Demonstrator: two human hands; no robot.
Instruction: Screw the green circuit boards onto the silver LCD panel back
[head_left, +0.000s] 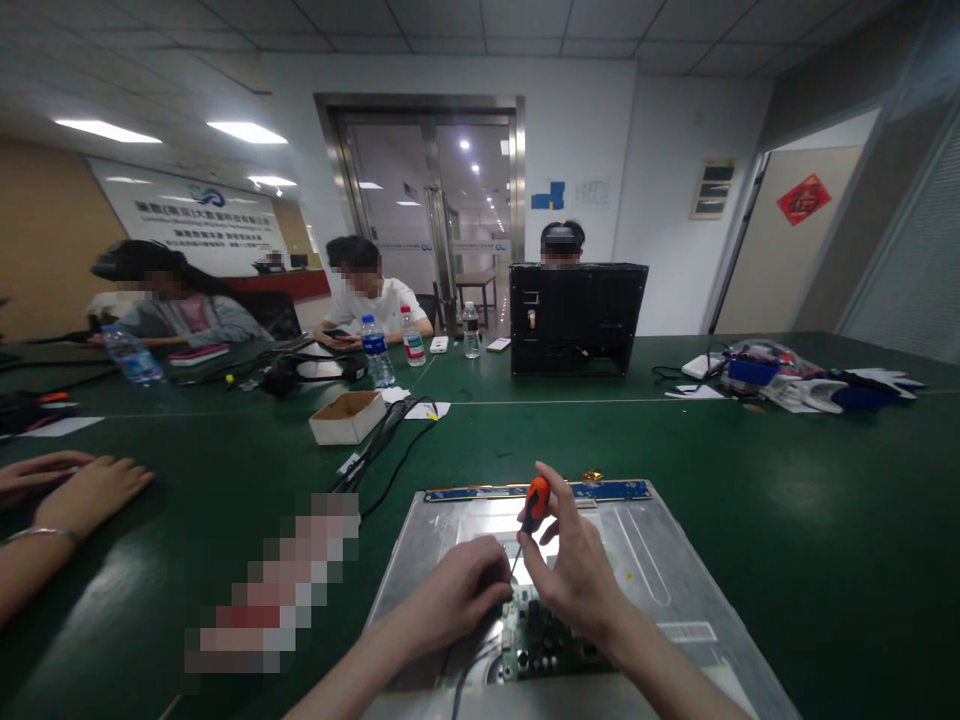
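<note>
Mind the black cable (459,690) at the near edge, running up toward the left hand (476,580); could catch under a wrist and get tugged. Just beyond, beware of scratching or cracking small parts on the green circuit board (529,635), set on the near part of the metal panel (675,570) lying on the bench (847,460). See the right hand (581,585) clamped by its fingertips on the screwdriver (536,500), held steeply, high on the handle: could skid sideways under uneven pressure and jab the left fingers, bent close beside the shaft. Cannot tell from here whether the left grip is closed on anything. Farther off, watch for a knock against the blue strip (626,490) along the panel's far edge, from a careless reach. Far left, note loose black cords (375,445) beside the open box (341,430); could snag on a sleeve.
</note>
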